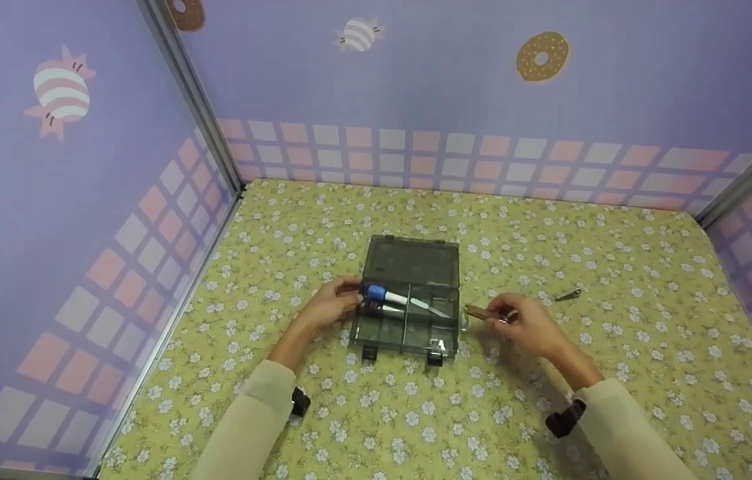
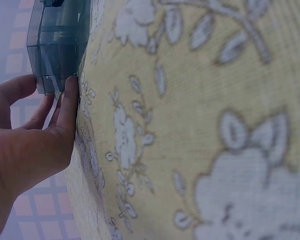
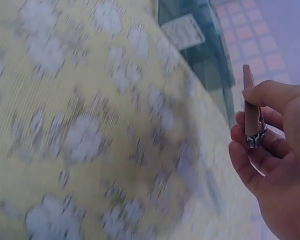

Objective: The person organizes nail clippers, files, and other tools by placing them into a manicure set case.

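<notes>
A see-through grey plastic organizer box (image 1: 379, 340) lies on the flowered cloth with its lid (image 1: 415, 261) folded back. My left hand (image 1: 333, 303) holds the box's left end; in the left wrist view its fingertips (image 2: 70, 85) are at the end wall. In the box's divided tray lie a blue-capped item with a white body (image 1: 386, 295), a pale pointed strip (image 1: 428, 308) and a dark tube (image 1: 386, 311). Just right of the box, my right hand (image 1: 526, 323) pinches a brown hair clip (image 3: 251, 112) with a metal spring end, its tip towards the box.
A small dark clip-like piece (image 1: 568, 295) lies on the cloth beyond my right hand. The box's two black latches (image 1: 435, 360) stick out at its front. Patterned purple walls (image 1: 429, 87) stand behind and at both sides.
</notes>
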`<state>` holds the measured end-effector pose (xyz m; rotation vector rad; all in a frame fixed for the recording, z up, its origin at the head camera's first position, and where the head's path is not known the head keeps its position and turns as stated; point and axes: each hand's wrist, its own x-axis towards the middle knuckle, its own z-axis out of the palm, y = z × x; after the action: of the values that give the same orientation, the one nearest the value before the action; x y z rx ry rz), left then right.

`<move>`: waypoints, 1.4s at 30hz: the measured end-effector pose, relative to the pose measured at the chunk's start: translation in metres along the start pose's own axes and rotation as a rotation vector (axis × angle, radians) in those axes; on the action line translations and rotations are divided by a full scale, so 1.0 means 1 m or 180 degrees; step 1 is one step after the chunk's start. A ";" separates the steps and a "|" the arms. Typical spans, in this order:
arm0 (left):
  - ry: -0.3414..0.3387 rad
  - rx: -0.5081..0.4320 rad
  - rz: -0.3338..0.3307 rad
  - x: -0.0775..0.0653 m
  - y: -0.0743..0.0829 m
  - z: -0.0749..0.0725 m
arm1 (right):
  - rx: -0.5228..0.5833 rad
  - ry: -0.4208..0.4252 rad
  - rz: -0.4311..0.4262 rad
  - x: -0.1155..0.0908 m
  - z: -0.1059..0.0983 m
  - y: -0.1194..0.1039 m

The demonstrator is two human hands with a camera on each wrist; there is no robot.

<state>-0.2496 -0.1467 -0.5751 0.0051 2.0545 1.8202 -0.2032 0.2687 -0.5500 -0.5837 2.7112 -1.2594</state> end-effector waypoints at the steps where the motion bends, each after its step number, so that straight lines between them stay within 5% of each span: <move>1: 0.0004 -0.0006 0.0002 0.000 0.000 0.000 | -0.0033 0.0011 -0.0067 0.004 0.003 -0.005; 16: 0.0041 -0.0074 0.0010 0.000 -0.001 0.000 | -0.0282 -0.0255 -0.0714 0.056 0.065 -0.067; 28: 0.0019 -0.0072 0.0033 0.002 0.001 0.000 | -0.0269 -0.0255 -0.0832 0.073 0.106 -0.085; 42: 0.0007 -0.0163 0.0046 0.001 -0.001 0.002 | -0.0091 -0.0293 -0.0730 0.078 0.130 -0.095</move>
<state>-0.2497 -0.1447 -0.5762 0.0038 2.0138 1.8819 -0.2150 0.0901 -0.5581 -0.9548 2.6501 -1.2081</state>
